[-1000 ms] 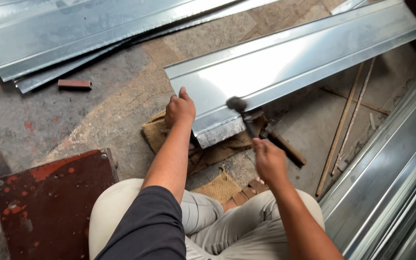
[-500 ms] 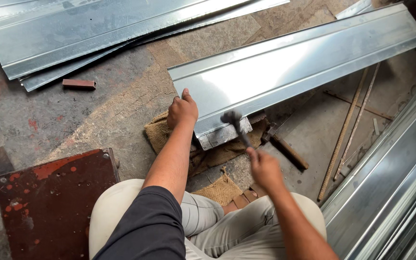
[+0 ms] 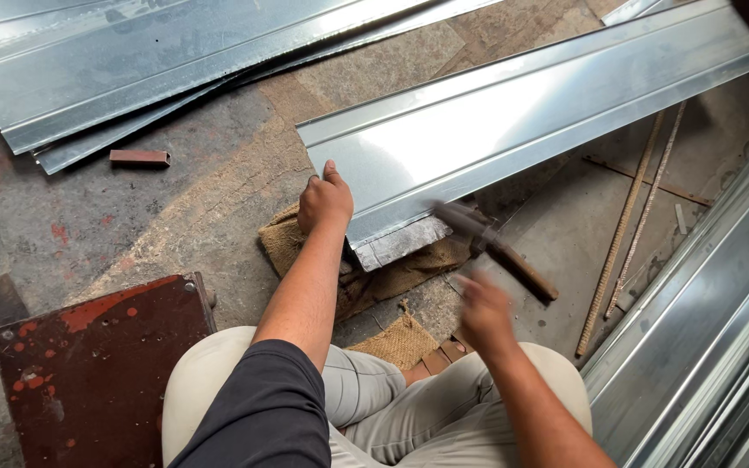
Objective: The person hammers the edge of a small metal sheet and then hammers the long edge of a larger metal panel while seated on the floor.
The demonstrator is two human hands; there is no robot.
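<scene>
A rusty red plate (image 3: pixel 80 364) lies flat on the concrete floor (image 3: pixel 175 208) by the person's knee. The right hand (image 3: pixel 485 314), blurred, is closed around a hammer (image 3: pixel 491 247) with a wooden handle; the hammer's long axis slants from lower right up to its dark head at upper left, just over the sheet's near end. The left hand (image 3: pixel 324 201) presses flat, fingers spread, on the corner of a long galvanised sheet (image 3: pixel 513 130). Shiny, ribbed and folded along its edges, the sheet rests on coarse burlap (image 3: pixel 392 277) and runs away to the upper right. Two thin rods (image 3: pixel 635 217) lie beyond, and more sheets (image 3: pixel 158 61) are stacked far left.
</scene>
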